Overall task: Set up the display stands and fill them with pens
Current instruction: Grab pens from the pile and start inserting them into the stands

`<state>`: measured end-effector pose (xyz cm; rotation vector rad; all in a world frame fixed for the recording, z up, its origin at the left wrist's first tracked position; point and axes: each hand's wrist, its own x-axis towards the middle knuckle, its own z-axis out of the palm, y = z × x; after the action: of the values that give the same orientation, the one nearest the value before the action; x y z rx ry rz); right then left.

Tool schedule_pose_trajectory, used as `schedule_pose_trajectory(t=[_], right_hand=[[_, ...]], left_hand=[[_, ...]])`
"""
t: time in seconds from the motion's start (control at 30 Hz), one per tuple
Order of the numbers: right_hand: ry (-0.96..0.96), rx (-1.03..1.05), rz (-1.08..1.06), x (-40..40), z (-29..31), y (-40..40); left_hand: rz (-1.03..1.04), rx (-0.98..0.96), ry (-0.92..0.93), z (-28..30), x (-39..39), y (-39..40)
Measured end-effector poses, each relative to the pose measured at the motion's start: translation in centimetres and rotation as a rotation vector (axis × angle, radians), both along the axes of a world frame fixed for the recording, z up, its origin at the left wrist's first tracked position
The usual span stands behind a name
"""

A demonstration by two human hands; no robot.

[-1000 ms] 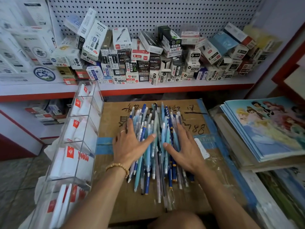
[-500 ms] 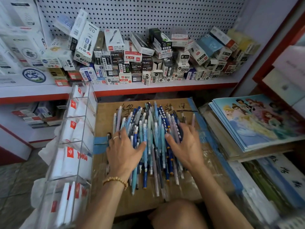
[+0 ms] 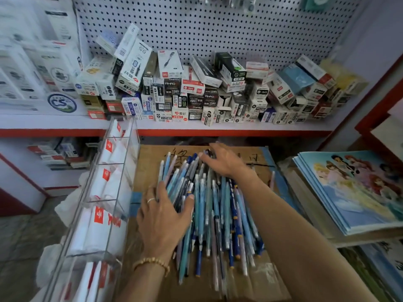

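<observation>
— Where the clear acrylic display stand point(image 3: 109, 192) leans at the left edge of the brown cardboard box point(image 3: 152, 286), we see its compartments stuffed with white packets bearing red labels point(image 3: 102, 227). Does it hold any pens?

— None that we can make out. Just beside it, our left hand point(image 3: 162, 219) lies flat on the left flank of the loose heap of blue, teal and white pens point(image 3: 216, 214), fingers spread, thumb pressed across several barrels. It grips nothing; the palm only rests on them. We see a silver ring point(image 3: 151, 200) on one finger and a beaded bracelet point(image 3: 152, 263) at the wrist.

— And the heap itself?

— It sprawls across the top of the box, tips pointing away from us, toward the white shelf with the red edge point(image 3: 239, 128) crowded with small pen cartons point(image 3: 196, 92).

— Our right hand point(image 3: 224, 160)?

— It reaches over the far end of the heap, fingers splayed and touching the pen tips, closed around nothing. It is blurred, so we cannot tell finer contact. Farther right sits a stack of light-blue cartoon-covered notebooks point(image 3: 353, 192), well apart from the pens.
</observation>
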<state>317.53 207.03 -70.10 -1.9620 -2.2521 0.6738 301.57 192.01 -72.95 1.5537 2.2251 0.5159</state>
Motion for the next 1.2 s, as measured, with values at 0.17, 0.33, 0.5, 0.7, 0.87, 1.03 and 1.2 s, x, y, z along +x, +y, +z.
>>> schedule_pose_trajectory(t=[0.17,0.33,0.5,0.7,0.87,1.03,1.2], right_hand=[[-0.110,-0.081,0.137,-1.7,-1.6,3.0],[-0.107,-0.032,0.212,-2.5,-2.5,1.8],[0.292,0.201,0.036,0.4,-1.4,-2.3],[0.166,0.249,-0.354,6.7,-3.1,-10.5],[0.172,0.155,-0.275,4.3,-5.1,-12.4],[0.123,0.178,-0.320,3.5,-4.0,-12.2],[-0.051,0.260,-0.241,1.9,-3.0,-11.2]], left_hand=[[-0.002,-0.048,0.000,-1.0,0.3,1.3],[0.017,-0.091,0.101,-1.5,0.4,3.1],[0.043,-0.090,0.116,-1.4,0.0,3.9],[-0.028,-0.102,0.033,-1.4,0.4,6.1],[-0.164,-0.021,0.010,-1.4,1.4,5.0],[-0.215,0.046,0.022,-0.4,1.7,4.1],[-0.221,0.079,0.126,0.6,2.1,1.9]])
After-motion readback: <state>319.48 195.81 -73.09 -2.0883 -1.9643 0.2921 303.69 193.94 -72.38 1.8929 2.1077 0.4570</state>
